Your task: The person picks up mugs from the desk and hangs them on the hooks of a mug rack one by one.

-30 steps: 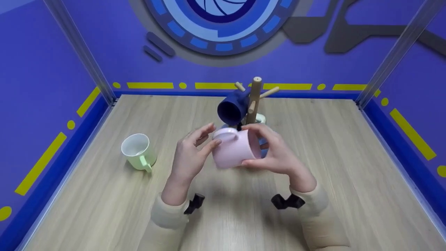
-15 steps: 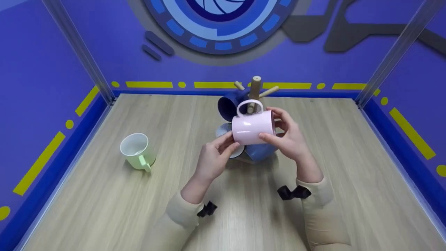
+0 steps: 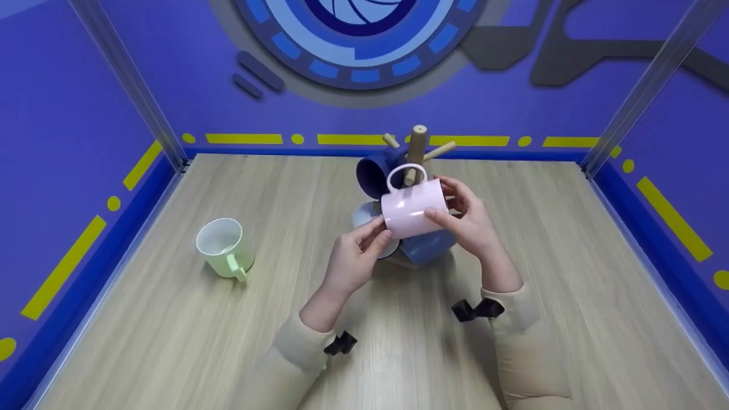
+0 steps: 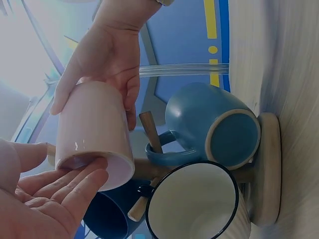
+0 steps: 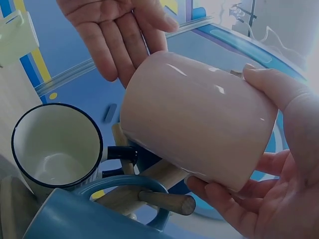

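Observation:
My right hand (image 3: 470, 219) grips a pink mug (image 3: 411, 213) near its rim, thumb on the side and fingers behind. The mug lies sideways in the air, handle up and mouth to the right, in front of a wooden mug tree (image 3: 418, 142). At its base are the fingers of my left hand (image 3: 353, 259); in the left wrist view those fingers extend against the bottom, the thumb apart. On the tree, a navy mug (image 3: 373, 175) hangs high, with a blue mug (image 4: 209, 129) and a white dark-rimmed mug (image 4: 194, 204) lower down.
A pale green mug (image 3: 228, 250) stands upright on the wooden table (image 3: 273, 341), left of my hands. Bare pegs (image 3: 441, 150) stick out from the upper part of the tree. Blue-purple walls (image 3: 319, 119) close in the back and both sides.
The pink mug has moved up and right to the mug tree, its handle turned upward. Both hands travelled with it, uncovering the lower mugs. In the last half second it tilted slightly.

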Tool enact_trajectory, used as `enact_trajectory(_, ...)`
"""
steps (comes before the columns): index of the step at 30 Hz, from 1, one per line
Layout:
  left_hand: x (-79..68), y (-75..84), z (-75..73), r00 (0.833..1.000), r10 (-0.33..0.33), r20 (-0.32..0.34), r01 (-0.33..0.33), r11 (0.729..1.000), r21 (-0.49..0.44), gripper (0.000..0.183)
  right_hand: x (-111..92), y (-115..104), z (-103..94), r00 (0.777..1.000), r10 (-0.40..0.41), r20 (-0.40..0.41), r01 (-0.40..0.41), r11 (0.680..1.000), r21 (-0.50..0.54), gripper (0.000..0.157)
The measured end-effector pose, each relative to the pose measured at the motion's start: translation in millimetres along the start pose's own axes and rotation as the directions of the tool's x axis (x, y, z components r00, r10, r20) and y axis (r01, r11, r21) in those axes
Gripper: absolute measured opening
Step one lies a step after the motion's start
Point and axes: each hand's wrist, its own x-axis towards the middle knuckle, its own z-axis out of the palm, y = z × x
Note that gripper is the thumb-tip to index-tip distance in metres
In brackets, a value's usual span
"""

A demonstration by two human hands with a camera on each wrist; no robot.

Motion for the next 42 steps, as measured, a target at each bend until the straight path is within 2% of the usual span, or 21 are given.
enact_trajectory(7, 0.7, -0.7, -0.7, 0.999, -0.038, 0.022, 0.038, 0.999, -0.008, 0.044, 3, 5, -1.7, 1.0, -0.017, 0.015, 0.017, 1.0, -0.003, 0.067)
enact_trajectory(9, 0.5, -0.1, -2.4, 0.999, -0.047, 0.023, 0.046, 0.999, 0.015, 0.044, 4, 7, -2.9, 1.0, -0.008, 0.026, 0.009, 1.0, -0.02, 0.069)
enact_trajectory(11, 0.7, 1.1, -4.3, 0.999, -0.033, -0.006, 0.034, 0.997, 0.072, 0.044, 4, 8, -4.0, 0.999, -0.001, 0.045, 0.003, 0.999, -0.037, 0.071)
enact_trajectory(14, 1.9, 3.4, -5.8, 0.992, 0.067, -0.108, -0.04, 0.971, 0.235, 0.043, 4, 7, -5.6, 0.996, 0.005, 0.084, -0.001, 0.999, -0.052, 0.072)
enact_trajectory(17, 7.2, 9.0, -3.9, 0.958, 0.218, -0.187, -0.132, 0.912, 0.388, 0.046, 5, 7, -7.2, 0.993, 0.004, 0.118, 0.002, 0.999, -0.049, 0.073)
enact_trajectory(18, 10.2, 12.4, -2.3, 0.946, 0.261, -0.193, -0.161, 0.894, 0.419, 0.047, 5, 8, -7.8, 0.992, 0.006, 0.125, 0.0, 0.999, -0.05, 0.074)
enact_trajectory(21, 23.8, 25.7, 4.1, 0.922, 0.349, -0.168, -0.246, 0.862, 0.444, 0.049, 4, 8, -9.4, 0.99, 0.012, 0.143, -0.004, 0.998, -0.057, 0.077)
enact_trajectory(24, 41.2, 38.2, 12.2, 0.911, 0.389, -0.138, -0.285, 0.835, 0.471, 0.046, 4, 8, -10.7, 0.989, 0.019, 0.148, -0.011, 0.998, -0.056, 0.078)
enact_trajectory(26, 52.4, 43.6, 17.3, 0.908, 0.4, -0.126, -0.287, 0.811, 0.509, 0.042, 3, 7, -11.7, 0.99, 0.02, 0.142, -0.014, 0.999, -0.04, 0.076)
enact_trajectory(30, 66.9, 50.1, 24.2, 0.909, 0.405, -0.096, -0.278, 0.762, 0.586, 0.029, 5, 6, -14.5, 0.997, 0.03, 0.076, -0.032, 0.999, 0.026, 0.064)
enact_trajectory(32, 70.3, 52.6, 26.4, 0.912, 0.402, -0.084, -0.275, 0.751, 0.6, 0.022, 8, 5, -16.9, 0.999, 0.042, 0.02, -0.044, 0.996, 0.071, 0.056)
enact_trajectory(37, 73.1, 58.2, 27.5, 0.926, 0.37, -0.075, -0.258, 0.766, 0.589, 0.017, 32, -2, -20.8, 0.989, 0.036, -0.14, -0.001, 0.97, 0.242, 0.048)
enact_trajectory(42, 73.5, 58.4, 26.6, 0.933, 0.353, -0.072, -0.247, 0.771, 0.587, 0.017, 61, -9, -18.8, 0.98, -0.008, -0.196, 0.081, 0.928, 0.363, 0.041)
